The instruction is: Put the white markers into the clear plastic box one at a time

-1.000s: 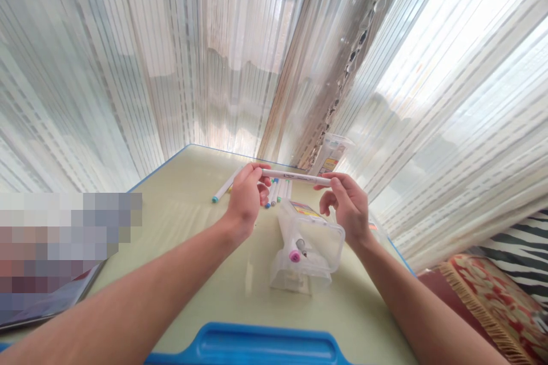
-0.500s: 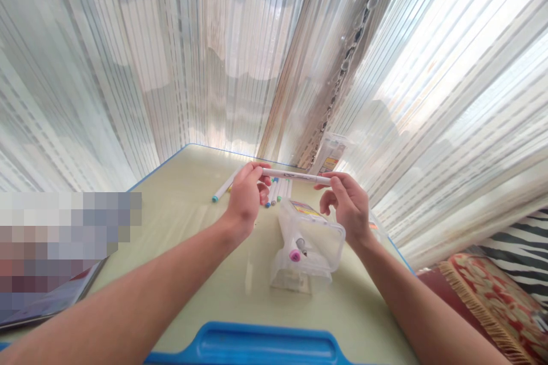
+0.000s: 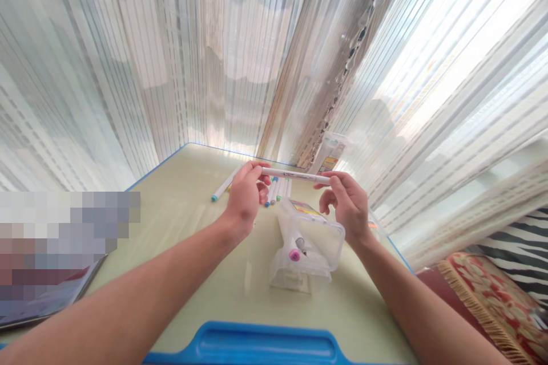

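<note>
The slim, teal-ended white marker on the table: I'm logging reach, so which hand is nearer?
Left. In view, the left hand is just right of the teal-ended marker; the right hand is farther right.

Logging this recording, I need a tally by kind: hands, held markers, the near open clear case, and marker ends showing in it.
Hands: 2, left hand and right hand
Held markers: 1, the white marker
Near open clear case: 1
Marker ends in it: 2, pink end and grey end
Total: 6
</note>
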Demonstrator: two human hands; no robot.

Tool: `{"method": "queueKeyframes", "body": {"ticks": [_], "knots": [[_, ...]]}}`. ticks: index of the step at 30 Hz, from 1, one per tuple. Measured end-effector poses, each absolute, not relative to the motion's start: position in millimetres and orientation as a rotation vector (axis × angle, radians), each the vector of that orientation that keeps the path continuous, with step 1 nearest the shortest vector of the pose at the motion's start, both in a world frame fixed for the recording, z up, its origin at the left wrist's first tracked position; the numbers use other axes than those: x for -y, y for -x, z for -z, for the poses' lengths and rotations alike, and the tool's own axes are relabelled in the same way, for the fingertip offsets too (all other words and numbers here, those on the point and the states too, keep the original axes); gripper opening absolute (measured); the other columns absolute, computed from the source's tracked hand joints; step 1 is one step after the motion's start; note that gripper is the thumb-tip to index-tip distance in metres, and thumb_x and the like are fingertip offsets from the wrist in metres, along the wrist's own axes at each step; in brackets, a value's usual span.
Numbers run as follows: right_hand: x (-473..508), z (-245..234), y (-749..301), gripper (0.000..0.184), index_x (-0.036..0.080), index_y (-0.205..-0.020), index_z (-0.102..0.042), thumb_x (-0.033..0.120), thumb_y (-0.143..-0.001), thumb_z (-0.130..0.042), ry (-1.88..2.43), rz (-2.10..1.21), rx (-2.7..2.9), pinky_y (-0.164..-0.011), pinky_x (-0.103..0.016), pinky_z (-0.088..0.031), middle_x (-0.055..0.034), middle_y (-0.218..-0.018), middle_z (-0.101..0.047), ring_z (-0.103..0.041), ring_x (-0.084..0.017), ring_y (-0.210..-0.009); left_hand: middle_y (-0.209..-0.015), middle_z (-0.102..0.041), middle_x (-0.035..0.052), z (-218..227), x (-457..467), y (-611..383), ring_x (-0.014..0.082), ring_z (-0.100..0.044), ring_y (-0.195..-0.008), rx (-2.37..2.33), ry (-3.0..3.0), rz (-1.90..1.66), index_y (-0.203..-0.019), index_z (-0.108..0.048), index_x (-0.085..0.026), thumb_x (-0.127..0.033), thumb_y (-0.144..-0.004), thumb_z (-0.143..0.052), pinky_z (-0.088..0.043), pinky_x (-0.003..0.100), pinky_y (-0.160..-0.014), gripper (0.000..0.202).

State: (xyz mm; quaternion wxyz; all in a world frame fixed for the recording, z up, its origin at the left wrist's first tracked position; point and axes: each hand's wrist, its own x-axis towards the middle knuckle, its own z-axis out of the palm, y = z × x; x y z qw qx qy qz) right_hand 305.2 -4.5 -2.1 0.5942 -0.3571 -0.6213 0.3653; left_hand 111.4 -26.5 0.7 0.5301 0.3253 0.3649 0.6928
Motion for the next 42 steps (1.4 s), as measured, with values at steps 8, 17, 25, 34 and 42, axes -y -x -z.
{"method": "queueKeyframes", "body": {"ticks": [8,17,25,34,42], "knots": [[4.0,3.0,-305.8,0.025,0.019,-0.096,-0.062,0.043,-0.090,-0.059,0.839,-0.843,1.452,-0.036,-0.023,-0.036,-0.0024,-0.078,-0.069,-0.053,-0.009,-0.039,-0.062,-0.049,-0.0021,0.4,25.5,-111.4,0.0055,-0.037,-0.040,-0.864,-0.769,-1.661,-0.086,-0.058,-0.018,-0.021,-0.081,-0.053,-0.027,0.018,-0.037,0.008],[2.5,4.6,-306.7,0.024,0.019,-0.096,-0.062,0.042,-0.090,-0.058,0.827,-0.855,1.443,-0.036,-0.023,-0.036,-0.0023,-0.078,-0.069,-0.053,-0.009,-0.039,-0.062,-0.049,-0.0019,-0.5,26.4,-111.4,0.0056,-0.037,-0.041,-0.873,-0.776,-1.648,-0.086,-0.058,-0.017,-0.020,-0.083,-0.049,-0.027,0.018,-0.038,0.010],[3.8,3.8,-306.5,0.023,0.019,-0.095,-0.062,0.041,-0.091,-0.057,0.815,-0.876,1.425,-0.036,-0.024,-0.036,-0.0028,-0.079,-0.070,-0.054,-0.009,-0.039,-0.062,-0.049,-0.0023,-0.1,25.9,-111.5,0.0060,-0.036,-0.041,-0.867,-0.782,-1.640,-0.087,-0.058,-0.018,-0.019,-0.084,-0.048,-0.027,0.018,-0.039,0.010],[1.7,2.6,-306.4,0.026,0.018,-0.093,-0.063,0.043,-0.089,-0.061,0.815,-0.880,1.372,-0.034,-0.023,-0.034,-0.0019,-0.075,-0.069,-0.053,-0.009,-0.037,-0.061,-0.050,-0.0020,0.3,25.5,-111.2,0.0059,-0.035,-0.042,-0.891,-0.802,-1.629,-0.087,-0.057,-0.017,-0.020,-0.085,-0.047,-0.026,0.019,-0.040,0.011],[-4.5,3.0,-308.3,0.031,0.017,-0.090,-0.067,0.048,-0.084,-0.066,0.848,-1.028,1.284,-0.033,-0.020,-0.033,0.0000,-0.063,-0.066,-0.050,-0.007,-0.035,-0.063,-0.051,-0.0026,-1.8,26.9,-113.3,0.0051,-0.035,-0.041,-0.936,-0.822,-1.628,-0.087,-0.056,-0.017,-0.020,-0.085,-0.047,-0.025,0.018,-0.039,0.009]]}}
